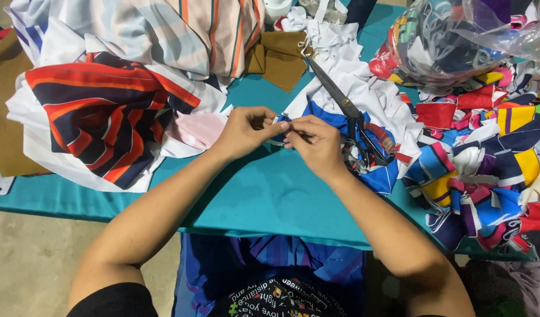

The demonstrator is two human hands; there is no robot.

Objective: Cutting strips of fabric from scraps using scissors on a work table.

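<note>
left hand (243,130) and right hand (318,142) together, pinching a small blue-and-white cloth scrap (280,121) between fingertips | counter (264,194) smooth teal | black metal scissors (346,111) just right of hands | soft striped fabric (105,105) far left | colourful offcuts (487,152) right

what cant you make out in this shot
Head view only:
- Small blue-and-white scrap: mostly covered by the left hand and right hand.
- Scissors: handles sunk in cloth.
- Plastic bag: cut by the top edge, contents blurred.
</note>
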